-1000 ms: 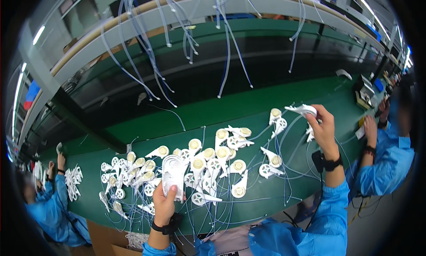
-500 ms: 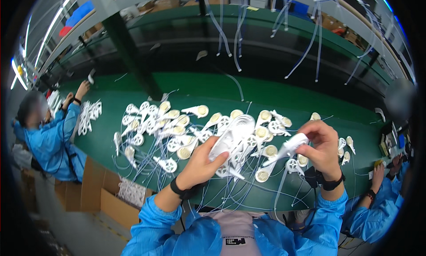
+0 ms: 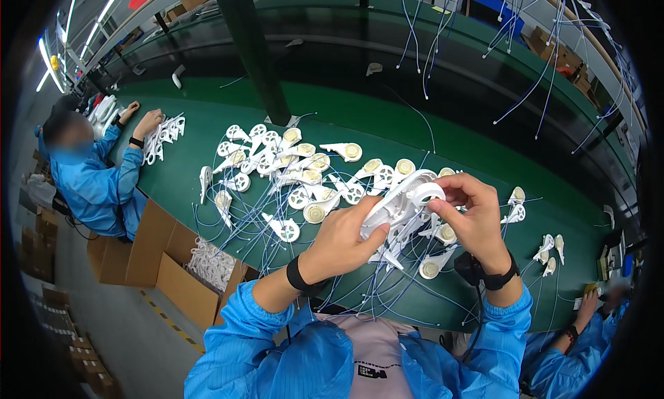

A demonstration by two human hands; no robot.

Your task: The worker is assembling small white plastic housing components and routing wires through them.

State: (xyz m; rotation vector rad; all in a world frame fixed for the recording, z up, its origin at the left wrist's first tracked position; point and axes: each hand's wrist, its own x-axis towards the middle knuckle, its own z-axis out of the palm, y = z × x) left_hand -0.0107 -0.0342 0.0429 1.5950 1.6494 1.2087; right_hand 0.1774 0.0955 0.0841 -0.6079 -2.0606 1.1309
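Right hand point(image 3: 477, 218): thumb and forefinger pinch the rim of a small round-ended white housing point(image 3: 427, 193), a hold that probably leaves most of the part exposed.
Left hand point(image 3: 344, 241): gripping the near end of a longer white shell point(image 3: 377, 219), thumb on top, fingers underneath largely hidden; the shell's hollow seems angled for the right hand to reach.
Where they meet: both parts overlap above the pile, before the worker's chest; whether they touch or nest cannot be told.
Pile: teardrop-shaped white housings point(image 3: 328, 147) on the green tabletop point(image 3: 178, 181), likely heaped there for easy reach; some show cream discs point(image 3: 353, 150), others spoked openings.
Finish: smooth, hard-looking plastic, curved and tapering to narrow tails.
Wiring: thin, flexible blue-and-white cables point(image 3: 259, 236) tangle toward the table's near edge.
Farther out: an open, stiff-flapped cardboard box point(image 3: 181, 288) of white pieces sits below; at left, a blue-sleeved co-worker point(image 3: 104, 184) reaches to a separate white heap point(image 3: 164, 139).
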